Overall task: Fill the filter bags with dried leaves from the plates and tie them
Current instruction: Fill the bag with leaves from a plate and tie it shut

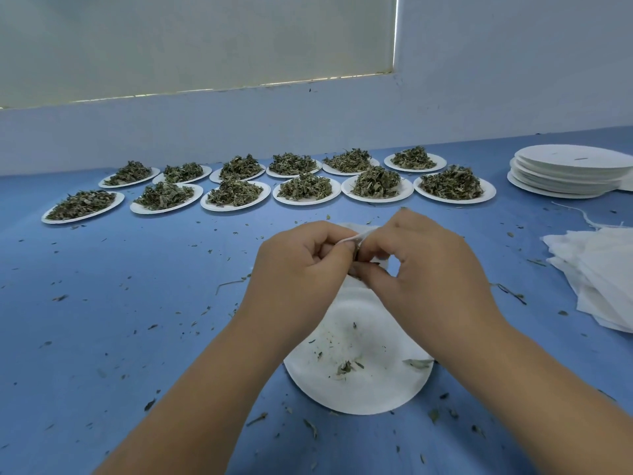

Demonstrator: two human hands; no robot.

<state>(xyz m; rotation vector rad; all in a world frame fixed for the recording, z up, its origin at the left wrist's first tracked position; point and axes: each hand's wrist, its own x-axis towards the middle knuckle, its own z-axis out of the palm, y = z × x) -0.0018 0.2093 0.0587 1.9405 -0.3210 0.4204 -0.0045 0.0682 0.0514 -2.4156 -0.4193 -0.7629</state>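
The main risk is spilling. The bag (358, 236) is held by its top edge over the emptied plate (363, 392), and if the neck slips loose before the knot bites, leaves would probably drop out and join the crumbs already scattered over the table (137, 303). Pulling too hard could also tear the thin white fabric or snap its string. A leaf caught in the neck may keep the tie from closing properly, and a dark scrap does show between the fingers there.

The left grip (301, 258) is clenched, with thumb and forefinger pinching the white edge of the bag. The right grip (428, 262) is curled too, its fingertips meeting the left's at that same edge and nipping the fabric or string; which of the two I cannot tell. The bag's body is mostly hidden behind both, so how full it is stays unclear. Beyond stand the plates of dried leaves (308, 201), well apart.
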